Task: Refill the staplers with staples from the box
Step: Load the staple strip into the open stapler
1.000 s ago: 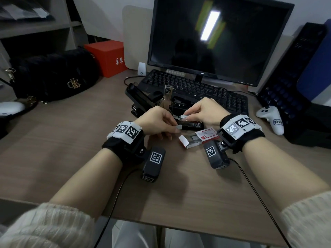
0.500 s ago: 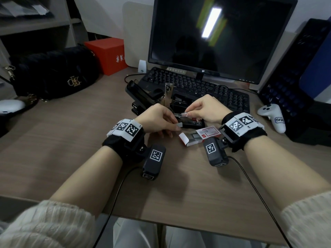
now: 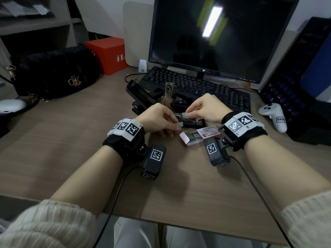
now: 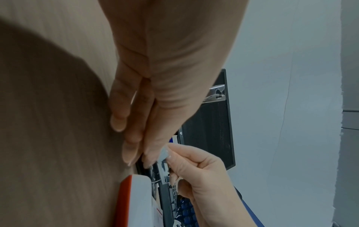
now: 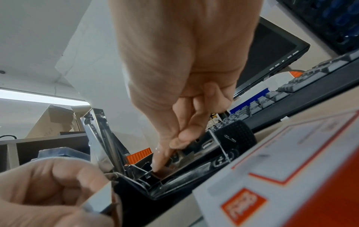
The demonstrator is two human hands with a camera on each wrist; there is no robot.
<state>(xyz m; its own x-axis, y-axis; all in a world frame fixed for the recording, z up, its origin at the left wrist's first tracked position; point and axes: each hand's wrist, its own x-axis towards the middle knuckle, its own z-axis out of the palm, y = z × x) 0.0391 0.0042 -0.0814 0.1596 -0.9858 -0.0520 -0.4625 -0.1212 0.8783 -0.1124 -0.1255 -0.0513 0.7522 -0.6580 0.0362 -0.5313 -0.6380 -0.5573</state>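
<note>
The right hand (image 3: 206, 110) pinches a small strip of staples (image 3: 183, 114) between thumb and finger, right over the open stapler (image 3: 192, 122). In the right wrist view its fingertips (image 5: 161, 161) reach down into the stapler's metal track. The left hand (image 3: 157, 119) pinches another short strip (image 3: 179, 124) at its fingertips, just beside the stapler's front end. The strips look light and stiff, but I think they can snap into bits if bent, so a soft pinch on the two long sides seems best. They are smooth, shiny metal and could slip. The stapler is black with its top flipped up, and a shiny metal arm (image 3: 168, 93) stands tall behind the hands. It looks hard and a bit heavy, so it should stay put on the table (image 3: 179, 185). More black staplers (image 3: 141, 97) lie open just behind it. The box (image 3: 200, 136) is small, white and red, made of thin card, and lies open on the table just beside the right wrist, with grey staples showing inside. It looks light and easy to push away by mistake.
</note>
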